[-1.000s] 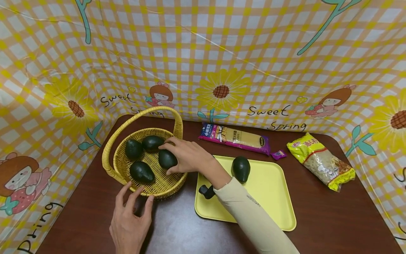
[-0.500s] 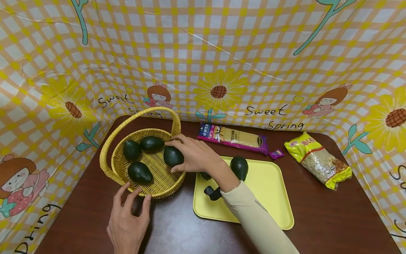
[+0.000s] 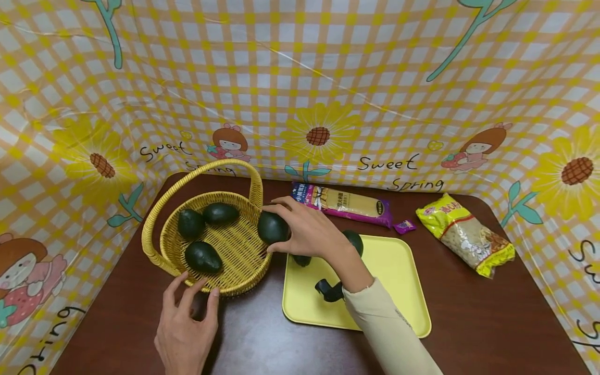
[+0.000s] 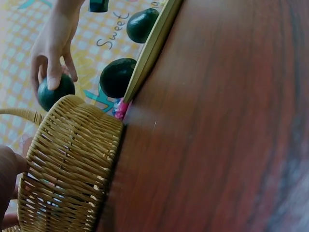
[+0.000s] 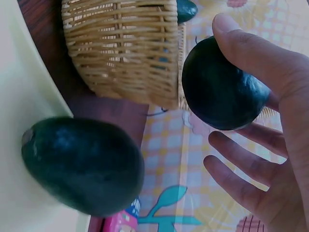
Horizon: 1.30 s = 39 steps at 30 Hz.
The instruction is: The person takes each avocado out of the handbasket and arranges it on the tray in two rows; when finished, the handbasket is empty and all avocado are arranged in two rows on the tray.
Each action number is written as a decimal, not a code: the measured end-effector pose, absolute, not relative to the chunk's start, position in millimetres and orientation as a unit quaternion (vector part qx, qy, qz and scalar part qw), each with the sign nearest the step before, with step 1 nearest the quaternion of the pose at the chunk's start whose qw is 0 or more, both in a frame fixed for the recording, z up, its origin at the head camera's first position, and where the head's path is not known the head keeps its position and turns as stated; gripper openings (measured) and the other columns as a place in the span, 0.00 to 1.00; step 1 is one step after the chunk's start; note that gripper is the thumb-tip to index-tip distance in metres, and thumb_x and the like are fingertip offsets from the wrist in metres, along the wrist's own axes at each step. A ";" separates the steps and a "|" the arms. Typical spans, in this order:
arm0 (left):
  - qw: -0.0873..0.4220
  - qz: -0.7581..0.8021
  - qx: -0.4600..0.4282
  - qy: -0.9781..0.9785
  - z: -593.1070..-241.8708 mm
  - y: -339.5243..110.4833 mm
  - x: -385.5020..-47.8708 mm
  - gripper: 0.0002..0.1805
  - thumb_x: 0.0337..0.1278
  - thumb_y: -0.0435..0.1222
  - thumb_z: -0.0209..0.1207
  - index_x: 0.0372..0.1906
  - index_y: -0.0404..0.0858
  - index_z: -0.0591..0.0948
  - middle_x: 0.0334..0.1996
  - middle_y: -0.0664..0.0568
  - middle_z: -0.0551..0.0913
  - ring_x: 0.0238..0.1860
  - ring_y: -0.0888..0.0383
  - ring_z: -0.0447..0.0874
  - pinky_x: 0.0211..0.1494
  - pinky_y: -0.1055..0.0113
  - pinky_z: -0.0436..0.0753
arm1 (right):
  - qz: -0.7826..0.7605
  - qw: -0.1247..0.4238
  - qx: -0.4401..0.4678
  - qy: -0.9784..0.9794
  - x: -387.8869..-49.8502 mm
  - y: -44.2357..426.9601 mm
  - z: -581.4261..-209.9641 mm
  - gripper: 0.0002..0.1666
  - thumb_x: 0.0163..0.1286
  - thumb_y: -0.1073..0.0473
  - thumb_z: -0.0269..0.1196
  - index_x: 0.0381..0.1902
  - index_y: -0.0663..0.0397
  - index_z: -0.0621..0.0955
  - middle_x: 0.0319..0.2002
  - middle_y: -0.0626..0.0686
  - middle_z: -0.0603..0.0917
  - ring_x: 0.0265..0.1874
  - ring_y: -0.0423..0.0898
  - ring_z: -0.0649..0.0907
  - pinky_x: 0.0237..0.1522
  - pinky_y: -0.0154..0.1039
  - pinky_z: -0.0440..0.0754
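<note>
My right hand (image 3: 307, 229) grips a dark green avocado (image 3: 272, 227) between thumb and fingers, above the right rim of the yellow wicker basket (image 3: 244, 284). In the right wrist view, this avocado (image 5: 219, 84) is raised beside the basket wall. Three more avocados lie in the basket, one of them an avocado (image 3: 203, 257) near the front. At the basket's front rim, my left hand (image 3: 186, 323) touches with spread fingertips. On the yellow tray (image 3: 394, 281) sits an avocado (image 3: 353, 242), partly behind my right wrist; another avocado (image 3: 302, 260) is mostly hidden under my hand.
Behind the tray lie a purple noodle packet (image 3: 347, 204) and a small purple sachet (image 3: 404, 226). A yellow clear-fronted bag (image 3: 466, 234) rests at the right. A black strap piece (image 3: 329, 290) sticks out from my right wrist over the tray. Checked cloth (image 3: 262, 78) surrounds the table.
My right hand has carried the avocado rightward, from inside the basket to above its right rim. My left hand has stayed at the front rim. The view has shifted slightly.
</note>
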State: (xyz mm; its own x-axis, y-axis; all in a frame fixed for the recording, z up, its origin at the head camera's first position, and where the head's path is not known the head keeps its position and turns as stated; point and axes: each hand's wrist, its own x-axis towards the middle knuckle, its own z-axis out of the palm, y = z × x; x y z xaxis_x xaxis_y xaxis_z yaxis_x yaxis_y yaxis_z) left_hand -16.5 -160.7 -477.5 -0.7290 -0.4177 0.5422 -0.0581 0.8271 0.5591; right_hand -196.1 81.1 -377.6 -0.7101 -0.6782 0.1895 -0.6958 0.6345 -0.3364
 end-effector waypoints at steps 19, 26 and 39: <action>0.338 -0.271 0.136 -0.891 -475.2 -158.1 -15.3 0.15 0.59 0.45 0.78 0.47 0.42 0.93 0.63 0.43 0.83 0.29 0.47 0.83 0.21 0.52 0.76 | 0.189 0.054 0.314 -0.929 -185.0 139.1 -378.5 0.53 0.58 0.34 0.82 0.78 0.40 0.76 0.73 0.53 0.76 0.57 0.54 0.86 0.45 0.54 0.87; 0.344 -0.273 0.131 -0.889 -476.0 -158.7 -16.0 0.15 0.59 0.44 0.78 0.47 0.41 0.93 0.63 0.41 0.83 0.30 0.46 0.85 0.21 0.52 0.76 | 0.198 0.052 0.286 -0.936 -182.5 161.6 -377.9 0.55 0.57 0.35 0.83 0.78 0.42 0.75 0.73 0.55 0.76 0.55 0.55 0.86 0.46 0.56 0.86; 0.343 -0.278 0.129 -0.888 -476.5 -159.0 -16.1 0.16 0.60 0.44 0.78 0.48 0.41 0.93 0.63 0.41 0.82 0.34 0.42 0.87 0.21 0.47 0.78 | 0.207 0.092 0.252 -0.941 -172.7 206.6 -386.7 0.53 0.56 0.38 0.85 0.75 0.46 0.77 0.69 0.57 0.79 0.41 0.51 0.86 0.37 0.49 0.85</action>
